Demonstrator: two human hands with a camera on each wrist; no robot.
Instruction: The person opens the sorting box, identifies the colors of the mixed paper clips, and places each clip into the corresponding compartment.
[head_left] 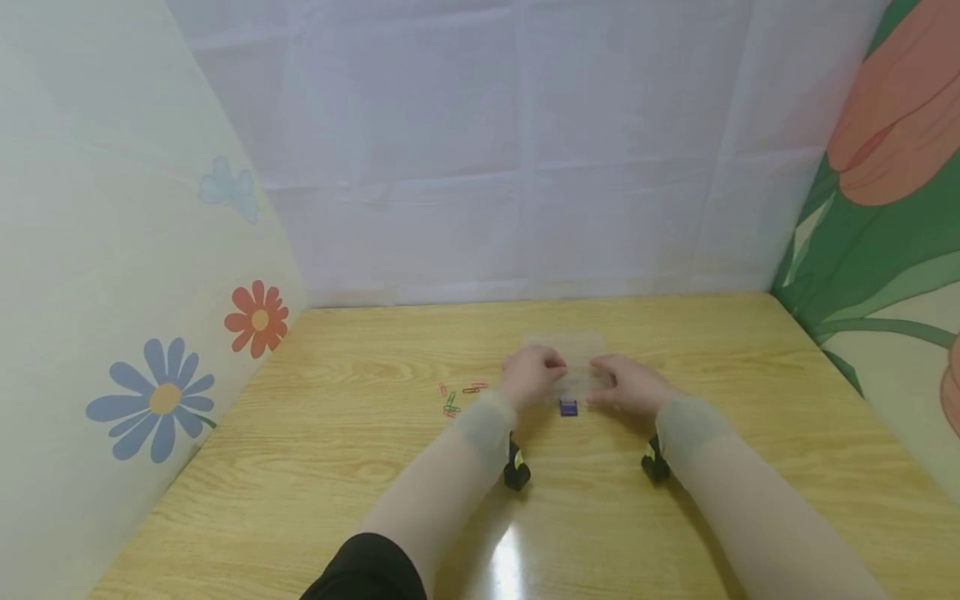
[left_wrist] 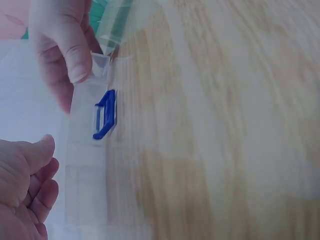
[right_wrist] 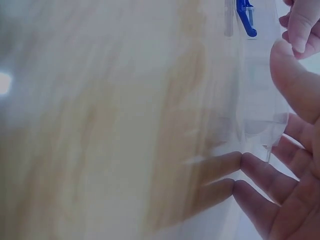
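Note:
A clear plastic zip bag (head_left: pixel 573 354) with a blue slider (head_left: pixel 568 407) is held just above the wooden table (head_left: pixel 375 358), between both hands. My left hand (head_left: pixel 550 368) pinches its left edge and my right hand (head_left: pixel 600 382) pinches its right edge. In the left wrist view the bag (left_wrist: pixel 87 170) stretches from my left hand (left_wrist: pixel 42 160) up to the right hand's thumb (left_wrist: pixel 72 60), with the slider (left_wrist: pixel 105 114) between them. In the right wrist view my right hand (right_wrist: pixel 277 150) has its fingers (right_wrist: pixel 260 172) behind the bag (right_wrist: pixel 255 100); the slider (right_wrist: pixel 245 15) sits at the top.
Several coloured paper clips (head_left: pixel 457 398) lie on the table left of my left hand. Fabric walls close in the table: flower prints on the left (head_left: pixel 161 400), a white sheet behind, a tulip print on the right (head_left: pixel 885 208). Black wrist cameras (head_left: pixel 516 471) hang under both forearms.

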